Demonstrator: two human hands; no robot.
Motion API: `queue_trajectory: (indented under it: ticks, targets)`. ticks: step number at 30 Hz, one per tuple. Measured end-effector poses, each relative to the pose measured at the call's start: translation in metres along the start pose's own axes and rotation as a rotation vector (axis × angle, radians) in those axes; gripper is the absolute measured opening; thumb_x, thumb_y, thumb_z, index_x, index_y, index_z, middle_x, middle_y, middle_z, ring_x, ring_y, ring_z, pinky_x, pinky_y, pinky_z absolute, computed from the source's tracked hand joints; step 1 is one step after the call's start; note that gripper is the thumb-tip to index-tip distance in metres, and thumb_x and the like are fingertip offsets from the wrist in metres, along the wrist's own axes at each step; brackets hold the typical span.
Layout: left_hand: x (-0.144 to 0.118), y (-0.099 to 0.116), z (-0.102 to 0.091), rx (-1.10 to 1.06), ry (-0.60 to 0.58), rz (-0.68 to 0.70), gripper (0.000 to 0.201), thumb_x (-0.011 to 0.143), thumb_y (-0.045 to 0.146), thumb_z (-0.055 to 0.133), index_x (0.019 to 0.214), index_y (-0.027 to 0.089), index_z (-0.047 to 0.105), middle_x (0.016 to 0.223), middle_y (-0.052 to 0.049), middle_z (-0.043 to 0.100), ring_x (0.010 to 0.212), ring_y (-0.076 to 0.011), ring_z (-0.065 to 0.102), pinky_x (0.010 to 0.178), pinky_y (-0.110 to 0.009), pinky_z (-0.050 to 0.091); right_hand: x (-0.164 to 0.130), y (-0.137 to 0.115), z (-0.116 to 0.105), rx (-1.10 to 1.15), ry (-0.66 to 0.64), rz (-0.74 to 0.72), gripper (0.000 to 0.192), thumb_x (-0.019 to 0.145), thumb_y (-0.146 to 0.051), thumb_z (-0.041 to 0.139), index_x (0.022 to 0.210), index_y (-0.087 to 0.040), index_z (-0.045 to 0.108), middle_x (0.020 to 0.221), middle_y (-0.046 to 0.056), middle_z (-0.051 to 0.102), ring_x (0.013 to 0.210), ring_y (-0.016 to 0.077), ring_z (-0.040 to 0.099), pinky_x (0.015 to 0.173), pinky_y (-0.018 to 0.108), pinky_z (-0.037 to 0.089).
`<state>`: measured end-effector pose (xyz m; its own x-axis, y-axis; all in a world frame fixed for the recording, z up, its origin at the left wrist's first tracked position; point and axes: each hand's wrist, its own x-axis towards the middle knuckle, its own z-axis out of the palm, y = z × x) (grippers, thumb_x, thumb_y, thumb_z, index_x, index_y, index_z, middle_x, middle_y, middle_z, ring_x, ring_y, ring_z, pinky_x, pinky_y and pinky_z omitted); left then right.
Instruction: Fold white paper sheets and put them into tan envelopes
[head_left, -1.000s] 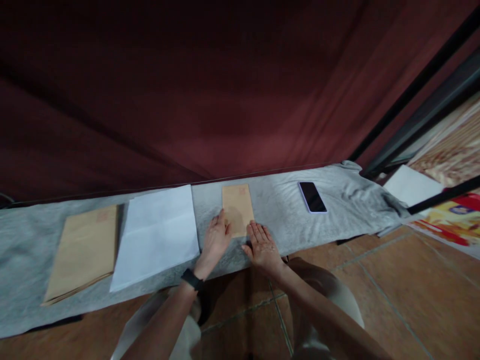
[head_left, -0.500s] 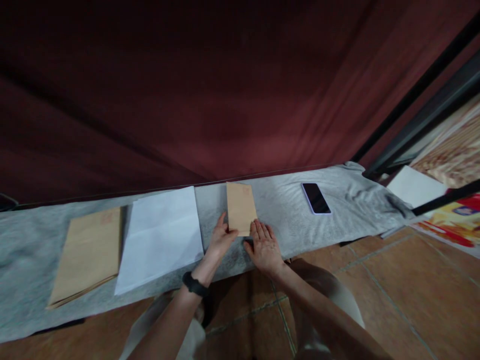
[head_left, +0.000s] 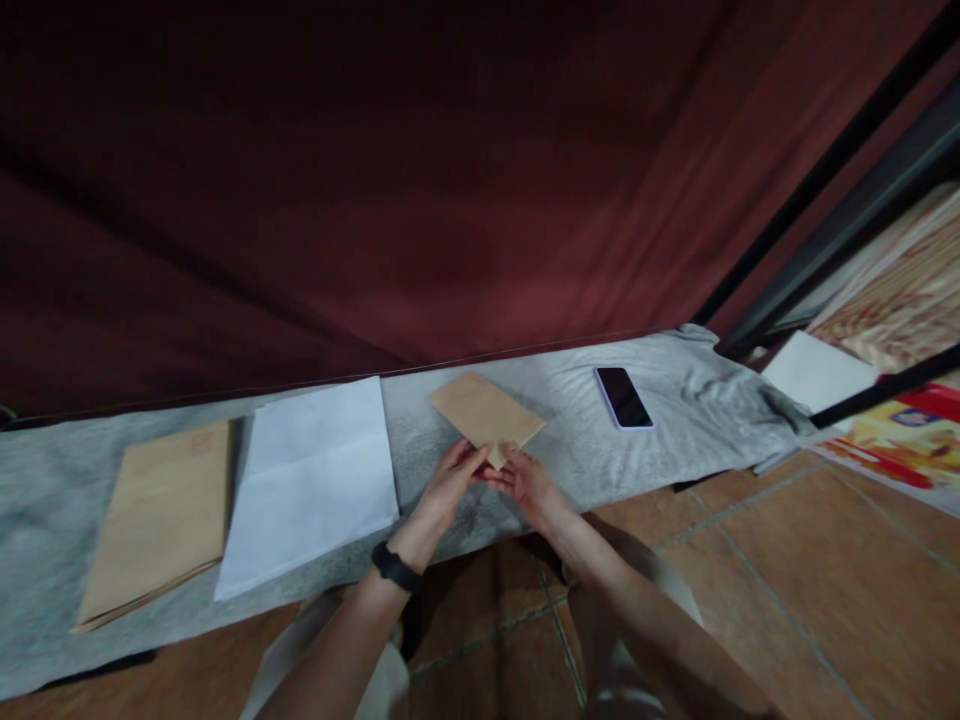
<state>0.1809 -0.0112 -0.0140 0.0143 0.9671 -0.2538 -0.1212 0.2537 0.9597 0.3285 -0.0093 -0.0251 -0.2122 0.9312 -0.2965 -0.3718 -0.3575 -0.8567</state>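
Between my two hands is a small brown paper envelope (head_left: 486, 408), turned at a slant with one corner toward me. My left hand (head_left: 452, 480) grips its near left edge, thumb on top and fingers beneath. At the near corner my right hand (head_left: 526, 482) also holds the envelope, fingers curled under it and thumb above. The near end of the envelope is partly covered by my thumbs. Left of my hands lie sheets of white paper (head_left: 315, 480), and beyond them a pile of brown envelopes (head_left: 161, 515).
A grey cloth (head_left: 577, 465) covers the narrow bench. A phone (head_left: 624, 398) in a pale purple case lies to the right. Dark red fabric (head_left: 420, 220) hangs along the back edge. Black bars (head_left: 840, 210) and a white box-like thing (head_left: 817, 370) stand at the far right.
The envelope has turned from nearly straight to slanted, its near corner now between my fingers. My right hand has gone from lying flat to curling under it. The view has shifted slightly.
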Motion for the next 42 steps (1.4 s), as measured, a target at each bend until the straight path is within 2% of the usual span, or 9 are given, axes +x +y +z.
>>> queue_trajectory:
  ticks: [7,10,12,15,19,24,30,37,42]
  targets:
    - [0.014,0.002,-0.012,0.153,0.192,-0.001,0.056,0.072,0.026,0.07,0.126,0.015,0.062,0.07,0.002,0.069,0.06,-0.0139,0.063,0.055,-0.023,0.046,-0.008,-0.001,-0.006,-0.289,-0.358,0.225,0.055,0.096,-0.059,0.05,0.093,-0.011,0.076,0.091,0.015,0.08,0.072,0.0183,0.074,0.069,0.031,0.06]
    - [0.017,0.002,-0.021,0.307,0.161,-0.011,0.058,0.074,0.021,0.066,0.131,0.014,0.06,0.057,0.006,0.062,0.046,-0.0125,0.055,0.046,-0.021,0.036,-0.001,-0.007,-0.016,-0.509,-0.137,-0.04,0.053,0.099,-0.056,0.044,0.093,-0.014,0.076,0.093,0.012,0.08,0.079,0.0204,0.074,0.075,0.034,0.061]
    - [0.016,0.001,-0.023,0.399,0.16,-0.018,0.057,0.075,0.018,0.064,0.132,0.013,0.059,0.053,0.007,0.06,0.043,-0.0126,0.053,0.044,-0.021,0.034,0.002,-0.005,-0.02,-0.718,0.019,-0.302,0.049,0.102,-0.049,0.039,0.107,-0.018,0.076,0.11,0.011,0.078,0.099,0.0225,0.074,0.091,0.038,0.059]
    - [0.013,0.0,-0.024,0.522,0.167,-0.018,0.057,0.078,0.014,0.059,0.135,0.013,0.056,0.053,0.007,0.061,0.043,-0.0136,0.055,0.046,-0.022,0.037,-0.003,0.007,-0.021,-1.109,-0.025,-0.582,0.046,0.106,-0.038,0.036,0.136,-0.02,0.064,0.141,0.01,0.065,0.132,0.023,0.06,0.115,0.044,0.046]
    - [0.006,0.002,-0.025,0.763,0.167,0.003,0.055,0.084,0.015,0.056,0.139,0.011,0.053,0.069,-0.001,0.071,0.057,-0.0176,0.066,0.055,-0.025,0.047,-0.016,0.026,-0.02,-1.53,-0.142,-0.777,0.056,0.105,-0.041,0.046,0.153,-0.014,0.046,0.159,0.013,0.044,0.148,0.0262,0.042,0.125,0.048,0.031]
    - [0.002,0.003,-0.019,1.174,0.298,0.212,0.051,0.095,0.021,0.046,0.145,0.012,0.049,0.116,-0.016,0.073,0.107,-0.0267,0.07,0.092,-0.038,0.054,-0.019,0.034,-0.021,-1.678,-0.105,-0.852,0.062,0.104,-0.045,0.047,0.156,-0.011,0.04,0.161,0.014,0.039,0.149,0.0253,0.04,0.126,0.045,0.032]
    - [0.023,-0.015,-0.001,1.323,-0.019,0.635,0.054,0.105,0.033,0.028,0.153,0.013,0.042,0.161,-0.013,0.043,0.151,-0.0231,0.034,0.124,-0.043,0.032,-0.012,0.044,-0.023,-1.687,-0.047,-0.887,0.056,0.102,-0.044,0.052,0.145,-0.007,0.056,0.147,0.019,0.058,0.143,0.0278,0.049,0.124,0.046,0.035]
    - [0.092,-0.016,-0.015,1.567,-0.18,0.57,0.062,0.106,0.046,0.021,0.16,0.018,0.032,0.167,-0.007,0.033,0.155,-0.0203,0.026,0.128,-0.042,0.022,-0.01,0.046,-0.022,-1.657,-0.056,-0.86,0.062,0.104,-0.049,0.047,0.149,-0.007,0.05,0.153,0.016,0.052,0.144,0.028,0.047,0.124,0.045,0.033]
    - [0.146,0.006,-0.016,1.621,-0.105,0.49,0.062,0.105,0.043,0.019,0.16,0.017,0.032,0.167,-0.007,0.032,0.156,-0.0205,0.024,0.128,-0.043,0.019,-0.011,0.048,-0.02,-1.62,-0.058,-0.863,0.067,0.104,-0.052,0.045,0.154,-0.008,0.043,0.158,0.015,0.046,0.147,0.0281,0.043,0.126,0.044,0.028]
